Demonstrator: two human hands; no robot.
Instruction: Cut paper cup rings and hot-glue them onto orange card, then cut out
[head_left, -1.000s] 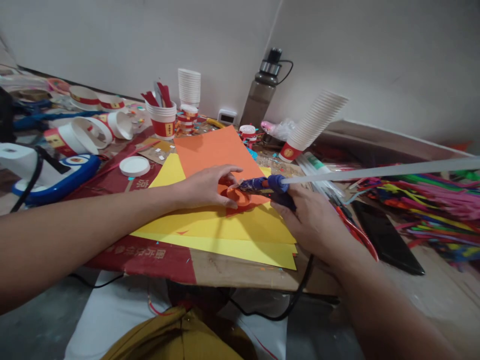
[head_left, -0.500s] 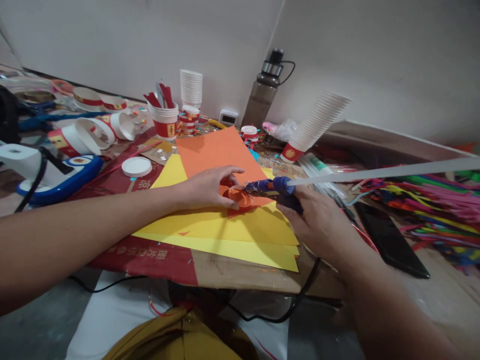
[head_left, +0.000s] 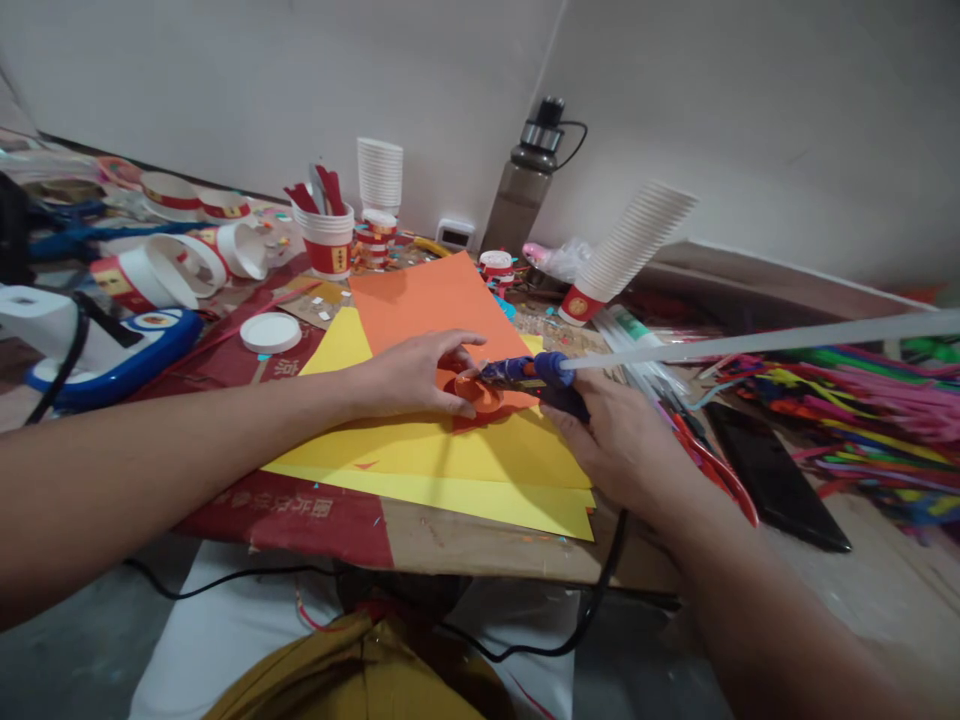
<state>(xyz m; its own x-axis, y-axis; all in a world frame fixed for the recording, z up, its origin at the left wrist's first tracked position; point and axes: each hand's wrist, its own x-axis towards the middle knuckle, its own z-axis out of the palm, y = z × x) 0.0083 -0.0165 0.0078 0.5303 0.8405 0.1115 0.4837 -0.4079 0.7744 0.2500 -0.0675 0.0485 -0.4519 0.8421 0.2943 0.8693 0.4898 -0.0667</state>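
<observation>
My left hand (head_left: 411, 374) rests on the paper sheets, fingers curled around a small orange paper ring (head_left: 475, 391) and pinching it in place. My right hand (head_left: 622, 447) grips a blue hot glue gun (head_left: 538, 374) whose nozzle points left and touches the ring. A long white glue stick (head_left: 757, 341) juts from the gun's back to the right. Beneath lie an orange paper sheet (head_left: 427, 296) and yellow paper sheets (head_left: 450, 465).
Stacks of white paper cups (head_left: 634, 243) and a red-and-white cup with tools (head_left: 328, 238) stand behind. A grey water bottle (head_left: 529, 180) sits by the wall. Coloured pipe cleaners (head_left: 862, 400), a black phone (head_left: 772, 475) and red scissors (head_left: 712, 465) lie on the right. The gun's black cord (head_left: 525, 645) hangs off the table edge.
The glue gun's nozzle shifted slightly right and back left at the ring. My left hand stayed on the ring.
</observation>
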